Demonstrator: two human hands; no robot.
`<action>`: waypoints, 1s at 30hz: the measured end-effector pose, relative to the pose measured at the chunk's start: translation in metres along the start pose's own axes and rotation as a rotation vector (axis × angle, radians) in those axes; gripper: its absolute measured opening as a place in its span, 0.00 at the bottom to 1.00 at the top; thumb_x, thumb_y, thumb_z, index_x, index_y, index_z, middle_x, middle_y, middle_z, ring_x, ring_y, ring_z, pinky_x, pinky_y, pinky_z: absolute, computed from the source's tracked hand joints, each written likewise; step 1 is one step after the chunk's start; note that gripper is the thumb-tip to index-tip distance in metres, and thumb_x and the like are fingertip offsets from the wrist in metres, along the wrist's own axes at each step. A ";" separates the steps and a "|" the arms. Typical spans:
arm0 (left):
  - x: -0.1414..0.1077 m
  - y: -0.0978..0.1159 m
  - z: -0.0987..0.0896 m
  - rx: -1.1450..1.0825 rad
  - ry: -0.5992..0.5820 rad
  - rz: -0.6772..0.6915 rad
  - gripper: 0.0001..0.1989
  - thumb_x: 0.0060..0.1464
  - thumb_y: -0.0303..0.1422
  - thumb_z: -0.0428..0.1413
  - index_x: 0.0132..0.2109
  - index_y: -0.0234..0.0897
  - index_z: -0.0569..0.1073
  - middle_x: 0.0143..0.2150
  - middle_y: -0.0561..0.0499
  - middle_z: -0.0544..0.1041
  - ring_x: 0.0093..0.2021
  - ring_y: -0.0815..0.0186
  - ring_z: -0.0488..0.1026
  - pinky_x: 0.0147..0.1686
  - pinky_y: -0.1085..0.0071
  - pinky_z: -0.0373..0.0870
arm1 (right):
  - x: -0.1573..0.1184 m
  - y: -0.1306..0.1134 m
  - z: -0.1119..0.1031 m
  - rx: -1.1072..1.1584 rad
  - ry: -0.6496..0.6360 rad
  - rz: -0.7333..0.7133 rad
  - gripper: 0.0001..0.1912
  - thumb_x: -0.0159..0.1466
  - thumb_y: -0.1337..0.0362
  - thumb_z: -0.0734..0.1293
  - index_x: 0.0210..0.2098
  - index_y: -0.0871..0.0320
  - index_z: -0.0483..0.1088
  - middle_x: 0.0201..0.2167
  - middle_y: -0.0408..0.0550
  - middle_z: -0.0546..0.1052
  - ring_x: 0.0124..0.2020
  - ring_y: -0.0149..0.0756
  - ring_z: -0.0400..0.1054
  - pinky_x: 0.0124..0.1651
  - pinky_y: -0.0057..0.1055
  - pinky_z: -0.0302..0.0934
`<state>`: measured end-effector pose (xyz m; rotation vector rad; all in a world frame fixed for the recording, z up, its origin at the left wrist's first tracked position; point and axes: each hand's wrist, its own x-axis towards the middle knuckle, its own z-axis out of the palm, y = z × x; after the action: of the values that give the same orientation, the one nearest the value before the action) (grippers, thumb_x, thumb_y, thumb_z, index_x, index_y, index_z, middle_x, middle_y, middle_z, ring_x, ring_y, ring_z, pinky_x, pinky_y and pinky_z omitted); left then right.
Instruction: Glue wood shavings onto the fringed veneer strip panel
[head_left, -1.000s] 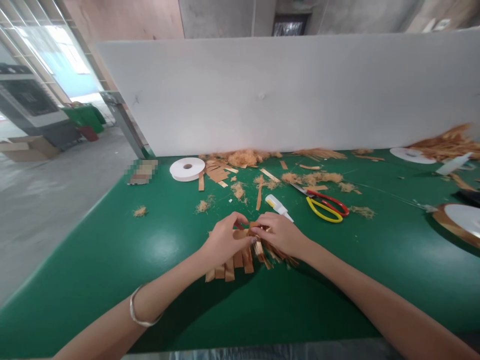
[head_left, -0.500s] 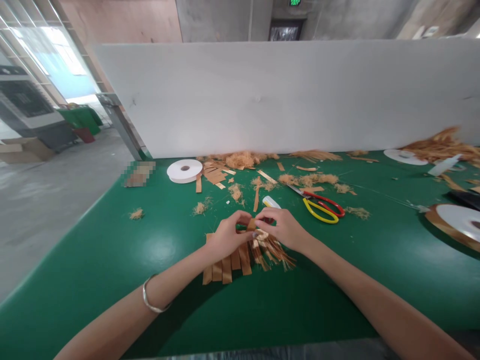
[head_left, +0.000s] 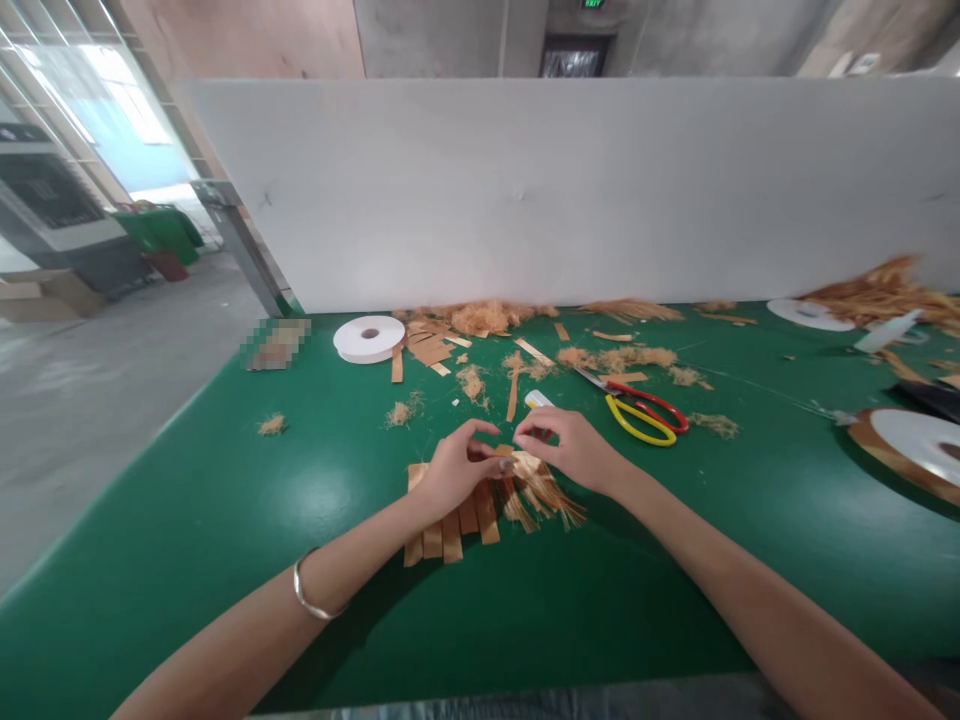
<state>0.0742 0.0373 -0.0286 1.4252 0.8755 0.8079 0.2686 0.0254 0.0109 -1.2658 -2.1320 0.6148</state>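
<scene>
My left hand (head_left: 450, 470) is over a row of brown ribbon strips (head_left: 433, 540) lying side by side on the green table. Its thumb presses on a ribbon piece at the row's top edge, while its index finger is raised apart from the thumb. My right hand (head_left: 574, 450) is close by with fingertips pinched together; whatever is between them is too small to make out. Under it, the frayed ribbon strips (head_left: 551, 495) spread into fine golden threads. A white object (head_left: 538, 400), partly hidden, lies just behind my right hand.
Scissors (head_left: 641, 412) with red and yellow handles lie to the right. Ribbon scraps and tangled thread (head_left: 480, 318) litter the back, beside a white spool (head_left: 369, 340). A ribbon roll (head_left: 919, 450) sits at far right. A white panel (head_left: 517, 200) borders the table's rear.
The fingertips of both hands have moved slightly apart above the ribbon. My left index finger has lifted off the small ribbon piece, and my right fingers have drawn back from it.
</scene>
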 end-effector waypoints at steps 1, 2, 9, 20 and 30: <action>0.000 0.000 0.001 -0.008 -0.002 0.000 0.18 0.47 0.35 0.62 0.43 0.39 0.64 0.27 0.55 0.76 0.34 0.61 0.78 0.38 0.63 0.75 | 0.000 -0.002 0.001 -0.011 -0.019 -0.025 0.10 0.62 0.60 0.61 0.31 0.57 0.71 0.32 0.47 0.74 0.34 0.35 0.66 0.38 0.33 0.60; 0.000 0.000 0.002 -0.012 -0.004 -0.001 0.18 0.47 0.34 0.62 0.43 0.38 0.65 0.28 0.54 0.76 0.34 0.62 0.78 0.38 0.64 0.75 | 0.000 -0.003 0.003 -0.025 -0.033 -0.045 0.09 0.62 0.61 0.61 0.32 0.57 0.72 0.33 0.48 0.74 0.36 0.35 0.66 0.40 0.34 0.59; -0.002 0.003 0.002 0.085 0.014 0.004 0.18 0.47 0.32 0.62 0.43 0.39 0.64 0.26 0.57 0.75 0.33 0.62 0.78 0.37 0.65 0.74 | 0.000 -0.002 0.005 -0.002 -0.027 -0.014 0.10 0.65 0.61 0.59 0.31 0.57 0.69 0.33 0.47 0.73 0.37 0.36 0.65 0.41 0.34 0.57; -0.002 -0.003 0.000 0.096 -0.028 0.031 0.18 0.49 0.33 0.61 0.45 0.40 0.64 0.31 0.53 0.78 0.37 0.60 0.79 0.40 0.64 0.73 | 0.006 0.004 0.014 0.822 0.052 0.209 0.15 0.60 0.51 0.63 0.29 0.57 0.63 0.29 0.45 0.72 0.37 0.35 0.68 0.50 0.38 0.57; -0.004 0.000 0.000 0.099 -0.027 0.023 0.18 0.48 0.34 0.62 0.43 0.40 0.63 0.27 0.57 0.75 0.34 0.62 0.79 0.37 0.67 0.73 | -0.005 -0.006 -0.027 0.085 0.051 0.049 0.15 0.59 0.49 0.64 0.32 0.56 0.68 0.18 0.38 0.58 0.19 0.27 0.50 0.24 0.27 0.45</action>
<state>0.0722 0.0337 -0.0288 1.5316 0.8901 0.7698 0.2852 0.0210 0.0329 -1.2764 -2.0177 0.6795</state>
